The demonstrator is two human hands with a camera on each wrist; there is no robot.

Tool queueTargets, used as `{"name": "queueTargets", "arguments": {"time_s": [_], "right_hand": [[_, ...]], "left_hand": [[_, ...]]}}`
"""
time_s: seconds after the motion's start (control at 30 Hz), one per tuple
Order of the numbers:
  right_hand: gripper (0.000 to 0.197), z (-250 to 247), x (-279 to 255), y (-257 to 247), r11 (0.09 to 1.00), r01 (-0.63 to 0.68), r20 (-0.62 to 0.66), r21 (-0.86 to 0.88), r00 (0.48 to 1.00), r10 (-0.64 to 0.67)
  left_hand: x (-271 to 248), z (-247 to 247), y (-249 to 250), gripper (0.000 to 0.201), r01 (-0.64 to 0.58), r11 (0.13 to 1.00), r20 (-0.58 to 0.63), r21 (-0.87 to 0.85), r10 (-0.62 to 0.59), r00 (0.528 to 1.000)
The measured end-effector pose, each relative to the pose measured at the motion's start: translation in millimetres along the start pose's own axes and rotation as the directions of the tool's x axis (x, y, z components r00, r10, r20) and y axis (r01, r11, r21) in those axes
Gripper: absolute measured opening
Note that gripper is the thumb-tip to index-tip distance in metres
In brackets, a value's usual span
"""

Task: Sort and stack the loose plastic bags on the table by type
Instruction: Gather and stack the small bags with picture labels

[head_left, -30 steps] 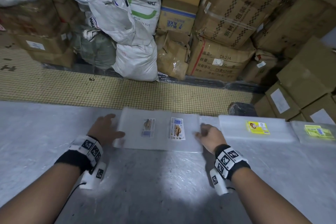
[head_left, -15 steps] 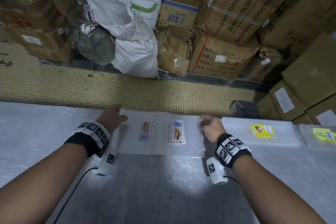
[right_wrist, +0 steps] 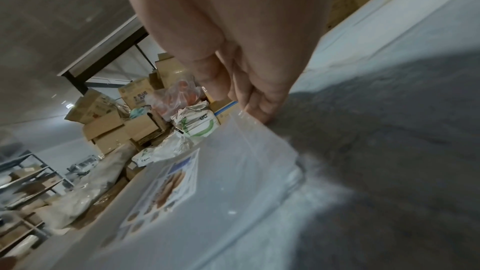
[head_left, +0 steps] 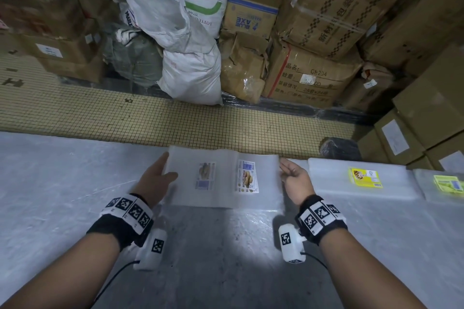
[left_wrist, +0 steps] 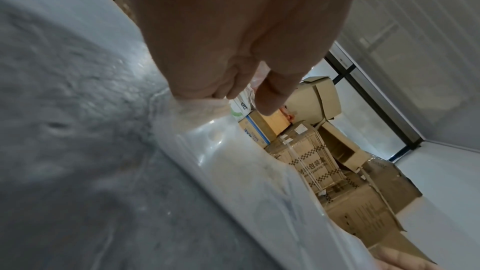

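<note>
A flat stack of clear plastic bags with biscuit labels (head_left: 223, 193) lies on the grey table (head_left: 221, 258) at its far edge. My left hand (head_left: 163, 173) grips the stack's left edge, thumb on top. In the left wrist view the curled fingers (left_wrist: 197, 89) hold that edge of the bags (left_wrist: 233, 163), raised off the table. My right hand (head_left: 286, 170) holds the right edge near the far corner. The right wrist view shows its fingertips (right_wrist: 257, 110) pinching the corner of the bags (right_wrist: 233, 171).
To the right lie a stack of bags with a yellow label (head_left: 364, 178) and one with a green-yellow label (head_left: 447, 183). Beyond the table are a tiled floor strip (head_left: 175, 123), white sacks (head_left: 190, 75) and cardboard boxes (head_left: 313, 75).
Both hands slid from the stack's near side edges toward its far corners and closed on the edges. The stack's sides have come up slightly.
</note>
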State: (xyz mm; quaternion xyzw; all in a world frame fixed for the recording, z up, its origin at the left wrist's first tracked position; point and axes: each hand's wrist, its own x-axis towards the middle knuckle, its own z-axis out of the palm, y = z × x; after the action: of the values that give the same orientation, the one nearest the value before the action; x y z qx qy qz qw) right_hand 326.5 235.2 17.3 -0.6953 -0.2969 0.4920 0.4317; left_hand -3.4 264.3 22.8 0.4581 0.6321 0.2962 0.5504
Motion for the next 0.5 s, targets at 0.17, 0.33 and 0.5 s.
{"name": "queueTargets", "arguments": {"time_s": [0.17,0.33,0.5], "right_hand": [[0.045,-14,-15,15,0.999,-0.033,-0.055,0.017,0.998,0.034],[0.054,-5,-42,13,1.0,0.023,0.031,-0.021,0.999,-0.022],[0.048,-6,-31,19,0.999,0.028,-0.011,-0.03,1.0,-0.028]], "left_hand": [[-12,-4,-6,0.065,0.005,0.998,-0.08,-0.064,-0.01,0.997],[-27,4,-18,0.064,-0.003,0.996,-0.069,-0.085,-0.003,0.998],[-30,2,-20,0.068,-0.059,0.995,-0.066,0.075,0.064,0.996]]}}
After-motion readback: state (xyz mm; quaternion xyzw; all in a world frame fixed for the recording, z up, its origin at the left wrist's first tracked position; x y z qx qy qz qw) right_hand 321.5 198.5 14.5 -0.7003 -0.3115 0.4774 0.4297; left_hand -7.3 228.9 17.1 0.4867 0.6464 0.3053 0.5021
